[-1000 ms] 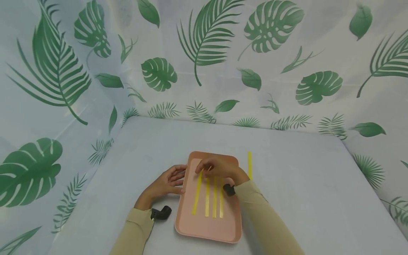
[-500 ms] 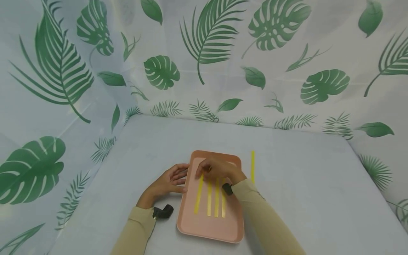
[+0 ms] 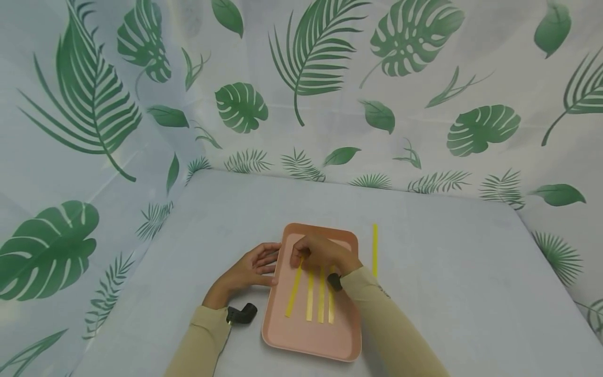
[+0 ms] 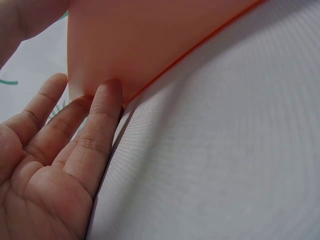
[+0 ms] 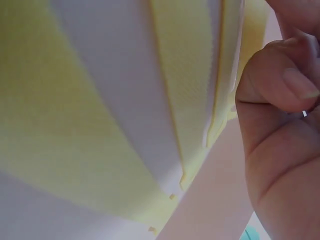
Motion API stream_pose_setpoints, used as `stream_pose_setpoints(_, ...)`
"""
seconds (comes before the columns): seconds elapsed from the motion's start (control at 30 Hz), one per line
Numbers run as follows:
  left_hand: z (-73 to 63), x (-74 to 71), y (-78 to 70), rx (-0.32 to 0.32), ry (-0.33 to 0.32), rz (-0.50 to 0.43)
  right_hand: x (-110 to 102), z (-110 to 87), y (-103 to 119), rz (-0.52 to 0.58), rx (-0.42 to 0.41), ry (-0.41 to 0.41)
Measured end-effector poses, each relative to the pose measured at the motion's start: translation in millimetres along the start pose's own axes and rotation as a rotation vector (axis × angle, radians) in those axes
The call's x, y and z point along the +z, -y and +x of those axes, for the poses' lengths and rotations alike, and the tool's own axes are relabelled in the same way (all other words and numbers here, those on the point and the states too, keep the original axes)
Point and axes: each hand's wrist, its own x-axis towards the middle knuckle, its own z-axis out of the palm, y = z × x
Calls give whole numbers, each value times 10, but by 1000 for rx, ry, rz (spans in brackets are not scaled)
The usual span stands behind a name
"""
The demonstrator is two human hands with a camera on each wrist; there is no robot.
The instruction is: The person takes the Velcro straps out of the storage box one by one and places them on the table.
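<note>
A pink rectangular tray lies in front of me with several thin yellow strips on it, side by side and lengthwise. Over its upper half, my right hand has curled fingers, pinching the far end of the leftmost yellow strip; the pinched end is hidden. In the right wrist view, the thumb bends in close to the yellow strips. My left hand lies along the tray's left edge, fingers extended. The left wrist view shows a fingertip touching the tray's outer wall.
Another yellow strip lies on the white table, just right of the tray and partly behind the right sleeve. A leaf-printed white curtain rises behind the table and at its sides.
The right hand's fingers have curled closer together at the leftmost strip, and the hand has come slightly nearer. The left hand stays at the tray's edge. The head view has shifted a little.
</note>
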Motion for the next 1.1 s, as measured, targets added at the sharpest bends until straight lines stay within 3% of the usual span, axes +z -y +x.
stream_pose_setpoints(0.4, 1, 17, -16, 0, -4, -1, -65, -30, 53, 79, -47, 5)
stream_pose_setpoints(0.63, -11, 27, -29, -11, -2, 1, -97, -60, 103, -34, -111, -64)
stream_pose_setpoints(0.83, -8, 34, -32, -33, 3, 11, -117, -129, 182, -82, -86, -129)
stream_pose_setpoints(1.1, -10, 38, -32, -20, 6, 11, -148, -205, 232, 42, -58, -187)
